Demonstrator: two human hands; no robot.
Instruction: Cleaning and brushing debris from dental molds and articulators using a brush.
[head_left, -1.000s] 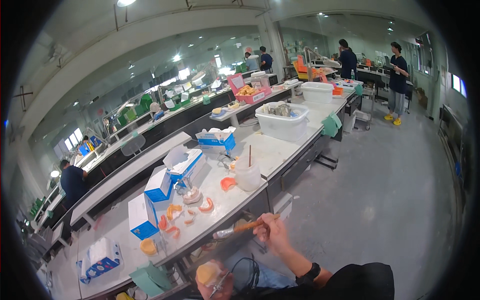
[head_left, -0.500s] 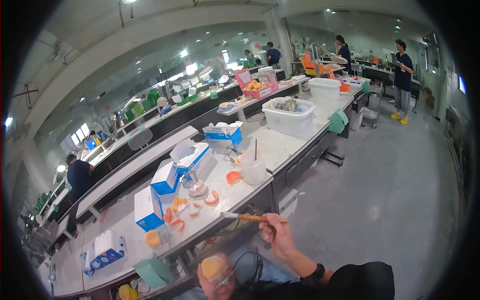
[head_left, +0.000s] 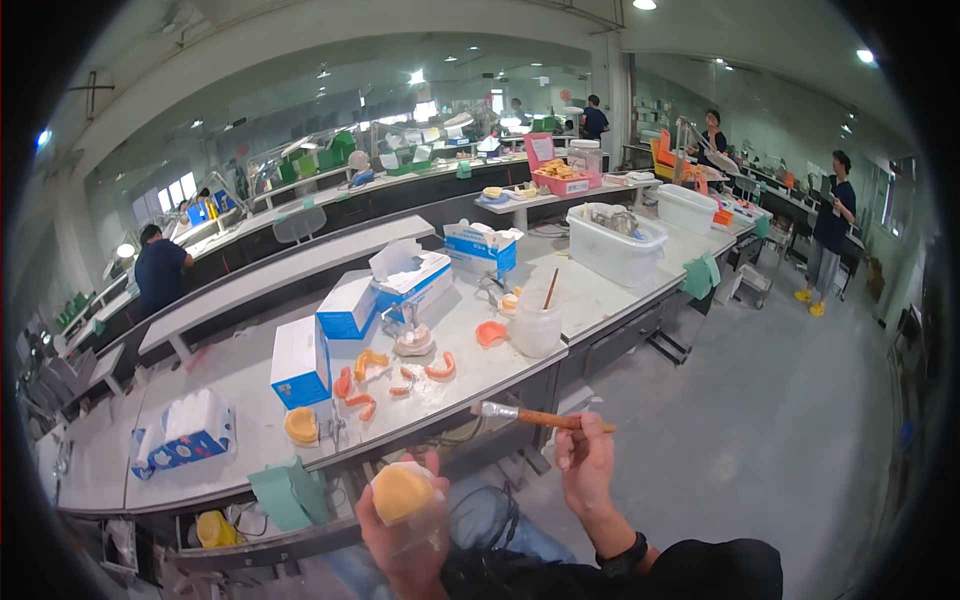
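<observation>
My left hand (head_left: 412,545) is wrapped round a yellow dental cast (head_left: 403,490) with a white edge, held low in front of the bench. A wooden-handled brush (head_left: 545,417) lies across the fingers of my right hand (head_left: 585,475), pinched near the handle's end. Its metal ferrule and pale bristles point left, above and to the right of the cast and apart from it. On the bench nearest my hands are another yellow cast (head_left: 301,425), several pink and orange denture pieces (head_left: 440,367) and a cast on a metal articulator (head_left: 413,340).
A white jar (head_left: 537,328) with a thin stick in it stands at the bench edge (head_left: 470,400). Blue-and-white boxes (head_left: 300,365), a tissue pack (head_left: 185,435) and white tubs (head_left: 617,245) line the bench. Green cloth (head_left: 290,493) hangs at the front. People stand farther off.
The cast in my left hand has risen and tilted into fuller view. My right hand and the brush sit slightly farther right. The whole view has shifted.
</observation>
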